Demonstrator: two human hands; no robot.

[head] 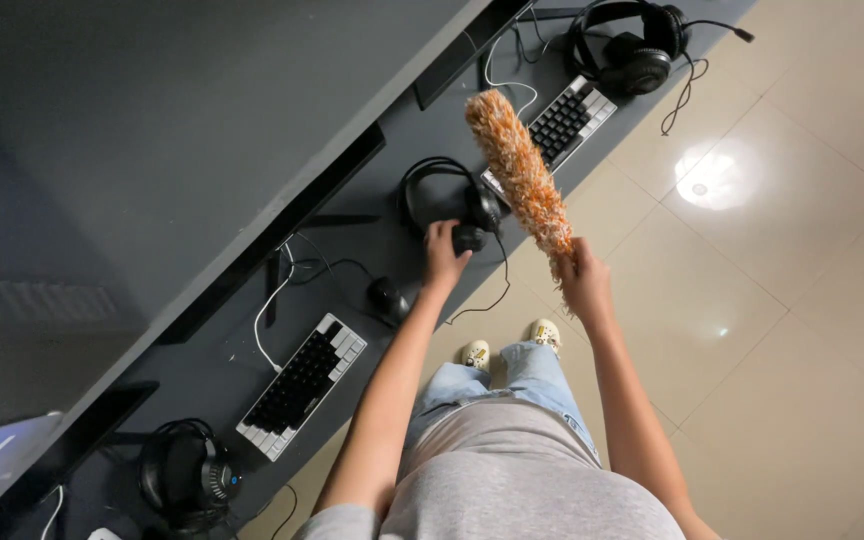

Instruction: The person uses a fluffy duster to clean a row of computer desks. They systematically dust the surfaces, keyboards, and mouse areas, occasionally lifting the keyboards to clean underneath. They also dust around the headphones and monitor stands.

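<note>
My right hand grips the handle of an orange and white fluffy duster, which points up and away over the desk edge toward the far keyboard. My left hand rests on a black headset lying on the dark desk, with fingers on its earcup. A black mouse sits just left of my left wrist.
A black-and-white keyboard lies near me, with another headset at lower left. A third headset sits at the far end. Dark monitors stand along the back. Beige tiled floor lies to the right.
</note>
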